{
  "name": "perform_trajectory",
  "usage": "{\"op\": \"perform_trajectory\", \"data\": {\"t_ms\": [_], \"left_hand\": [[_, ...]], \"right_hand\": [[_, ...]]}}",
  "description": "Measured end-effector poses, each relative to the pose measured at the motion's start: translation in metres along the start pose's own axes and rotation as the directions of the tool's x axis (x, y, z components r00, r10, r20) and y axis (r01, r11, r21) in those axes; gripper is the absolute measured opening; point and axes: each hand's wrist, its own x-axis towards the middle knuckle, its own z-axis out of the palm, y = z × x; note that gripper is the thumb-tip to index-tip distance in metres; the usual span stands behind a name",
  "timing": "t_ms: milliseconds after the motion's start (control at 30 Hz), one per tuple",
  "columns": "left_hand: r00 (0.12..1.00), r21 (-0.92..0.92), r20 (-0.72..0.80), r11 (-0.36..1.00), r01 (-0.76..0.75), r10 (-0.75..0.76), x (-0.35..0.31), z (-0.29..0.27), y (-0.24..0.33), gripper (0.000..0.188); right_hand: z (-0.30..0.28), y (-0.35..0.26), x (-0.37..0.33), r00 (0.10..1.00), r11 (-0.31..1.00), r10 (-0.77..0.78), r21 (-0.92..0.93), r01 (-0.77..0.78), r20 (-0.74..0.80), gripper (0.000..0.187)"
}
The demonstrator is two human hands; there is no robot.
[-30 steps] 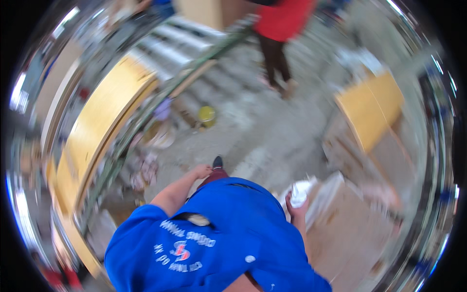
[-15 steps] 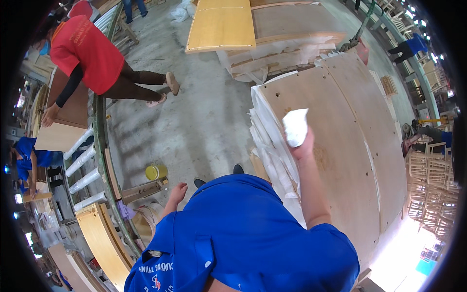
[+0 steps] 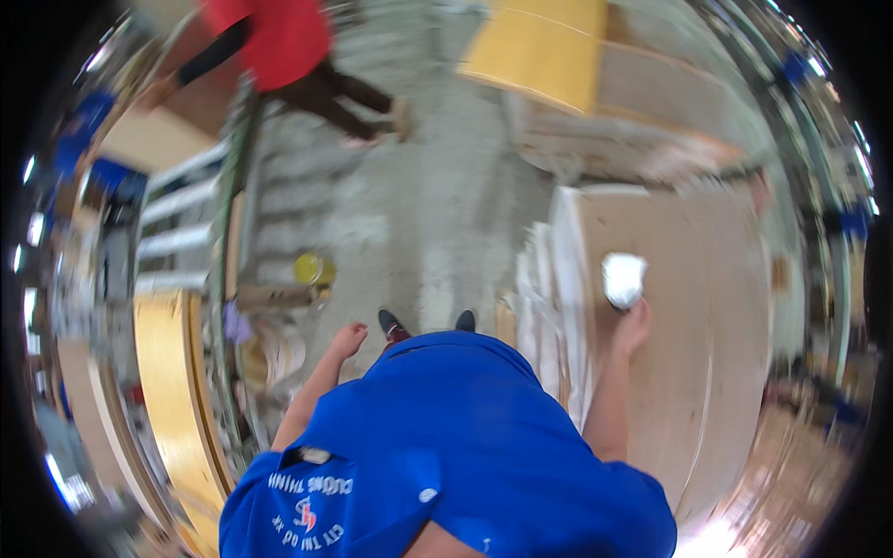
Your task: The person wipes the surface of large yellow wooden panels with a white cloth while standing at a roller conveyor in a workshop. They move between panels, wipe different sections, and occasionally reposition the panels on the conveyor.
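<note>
My right hand (image 3: 633, 325) grips a white crumpled wad (image 3: 624, 277) that could be cloth or paper; the blur hides which. A dark patch shows at its lower edge. Hand and wad are over a stack of brown wooden panels (image 3: 674, 391) on my right, with white wrapping sheets (image 3: 549, 321) hanging along the stack's left side. At my left side, my left hand (image 3: 349, 340) hangs with its fingers curled in and nothing visible in them.
On the left runs a roller conveyor (image 3: 177, 244) with yellow wooden panels (image 3: 166, 372) beside it. A yellow container (image 3: 313, 269) stands on the floor. A person in red (image 3: 279, 42) handles a board at far left. More yellow panels (image 3: 539, 46) lie on a stack ahead.
My view has turned and blurred, shifting the surroundings. My right hand still holds the white wad, now lower over the panels. The left hand stays at my side.
</note>
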Motion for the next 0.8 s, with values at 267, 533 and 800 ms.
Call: {"op": "perform_trajectory", "data": {"t_ms": [267,533,800], "left_hand": [[0.906,-0.140,-0.245,0.937,0.319,-0.345,-0.054,-0.010,-0.079,0.034],[0.316,-0.964,-0.235,0.179,-0.196,-0.919,-0.067,-0.090,-0.179,0.050],[0.197,-0.873,-0.054,-0.050,-0.486,-0.979,-0.032,-0.182,-0.226,0.070]], "right_hand": [[0.074,-0.099,-0.029,0.941,0.941,-0.321,-0.075,0.329,0.104,0.027],[0.201,-0.175,-0.135,0.716,0.963,-0.265,0.214,0.163,0.646,0.017],[0.268,-0.125,-0.239,0.062,0.876,-0.138,0.092,0.474,0.989,0.018]]}}
